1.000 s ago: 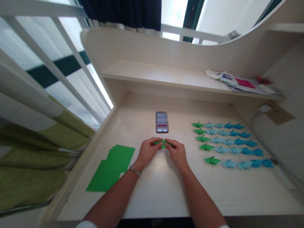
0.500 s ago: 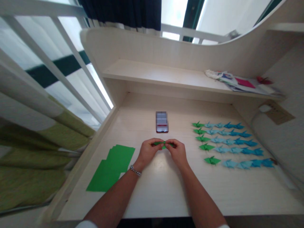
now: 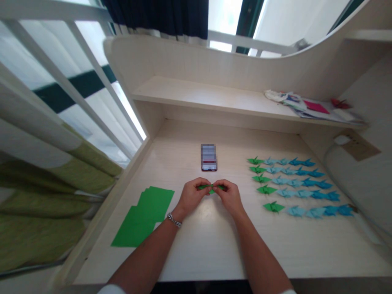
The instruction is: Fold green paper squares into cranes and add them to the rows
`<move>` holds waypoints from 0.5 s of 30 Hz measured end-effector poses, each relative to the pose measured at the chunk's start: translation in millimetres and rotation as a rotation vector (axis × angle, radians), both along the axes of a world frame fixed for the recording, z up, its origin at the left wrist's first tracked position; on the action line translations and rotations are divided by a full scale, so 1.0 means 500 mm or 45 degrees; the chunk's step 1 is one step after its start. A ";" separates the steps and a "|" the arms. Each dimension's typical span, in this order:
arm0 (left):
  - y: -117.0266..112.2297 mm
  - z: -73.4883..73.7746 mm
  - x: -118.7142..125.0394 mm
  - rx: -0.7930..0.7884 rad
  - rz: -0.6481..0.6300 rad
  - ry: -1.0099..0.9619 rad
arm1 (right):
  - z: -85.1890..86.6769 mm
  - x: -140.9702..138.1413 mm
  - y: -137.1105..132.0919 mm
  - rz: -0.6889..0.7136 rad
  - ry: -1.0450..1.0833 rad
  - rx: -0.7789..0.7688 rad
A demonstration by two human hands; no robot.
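Between my two hands, just in front of the phone, is a small folded green paper, mostly covered by my fingers. My left hand pinches its left side, and a chain bracelet circles that wrist. On the other side, my right hand pinches the right part. The fingertips of both hands nearly meet at the paper's middle. Flat green paper sheets lie overlapping to the left of my left forearm. Right of my hands, green paper cranes head several rows of blue paper cranes.
A phone with a blurred screen lies beyond my hands on the pale desk. Papers are piled on the shelf at the back. A cable runs down by the socket at right. White rails and curtains flank the left edge.
Hardly anything differs. Both hands keep their pinch on the green paper, with only a tiny shift of the fingers.
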State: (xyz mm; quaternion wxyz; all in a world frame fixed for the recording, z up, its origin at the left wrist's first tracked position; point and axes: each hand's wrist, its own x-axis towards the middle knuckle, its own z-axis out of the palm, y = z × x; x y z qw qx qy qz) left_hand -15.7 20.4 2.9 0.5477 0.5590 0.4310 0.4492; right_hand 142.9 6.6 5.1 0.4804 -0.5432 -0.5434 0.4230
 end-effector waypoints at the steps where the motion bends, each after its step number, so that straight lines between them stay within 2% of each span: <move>1: 0.000 -0.001 0.000 0.010 0.001 0.016 | 0.000 0.000 0.000 0.004 0.000 -0.001; 15: 0.003 -0.003 -0.005 0.024 -0.056 0.100 | -0.008 0.005 0.003 0.062 0.019 -0.019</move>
